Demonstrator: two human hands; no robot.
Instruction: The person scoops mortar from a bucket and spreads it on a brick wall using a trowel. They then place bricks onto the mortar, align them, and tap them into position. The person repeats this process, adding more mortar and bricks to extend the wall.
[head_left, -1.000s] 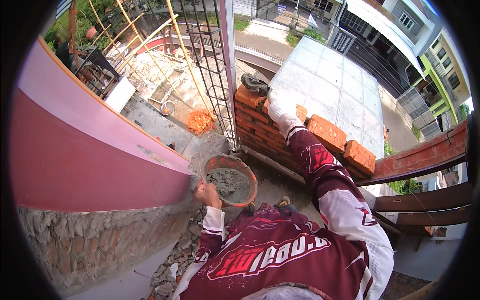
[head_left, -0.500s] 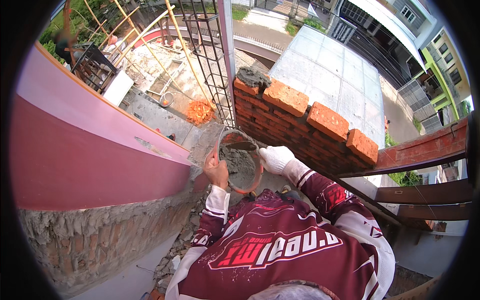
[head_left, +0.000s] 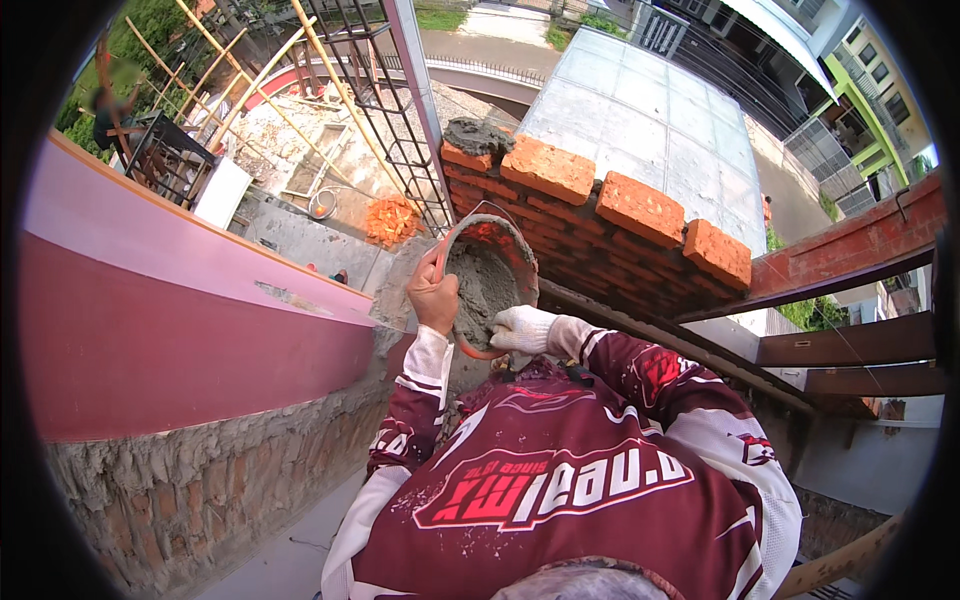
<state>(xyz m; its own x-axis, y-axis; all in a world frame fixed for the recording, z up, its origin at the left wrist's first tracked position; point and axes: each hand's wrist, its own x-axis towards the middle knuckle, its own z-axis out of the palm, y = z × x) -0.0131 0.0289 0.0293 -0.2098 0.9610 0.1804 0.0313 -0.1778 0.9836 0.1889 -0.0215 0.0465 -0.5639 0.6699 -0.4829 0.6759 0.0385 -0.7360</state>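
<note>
My bare left hand [head_left: 433, 300] grips the left rim of an orange-red bucket [head_left: 441, 262], which tilts in front of my body. Grey wet mortar [head_left: 482, 288] fills its lower part. At the near rim, my right hand [head_left: 524, 330], in a white knit glove, is closed on a trowel whose blade and handle are hidden by the mortar and the glove. Just beyond the bucket stands a brick wall [head_left: 570, 235]. Along its top sit several spaced orange bricks [head_left: 642, 208], and a dab of mortar [head_left: 477, 136] lies on the far left end.
A metal post [head_left: 418, 80] and a steel rebar cage [head_left: 372, 100] rise at the wall's far end. A curved pink wall [head_left: 200, 330] stands left. A steel beam [head_left: 850, 260] runs right. Far below lie bamboo poles [head_left: 262, 90], a brick pile [head_left: 392, 220] and another person [head_left: 112, 120].
The bucket has tipped and its far side has risen. My right hand has moved from its right rim down to the near rim, and the trowel blade has gone out of sight.
</note>
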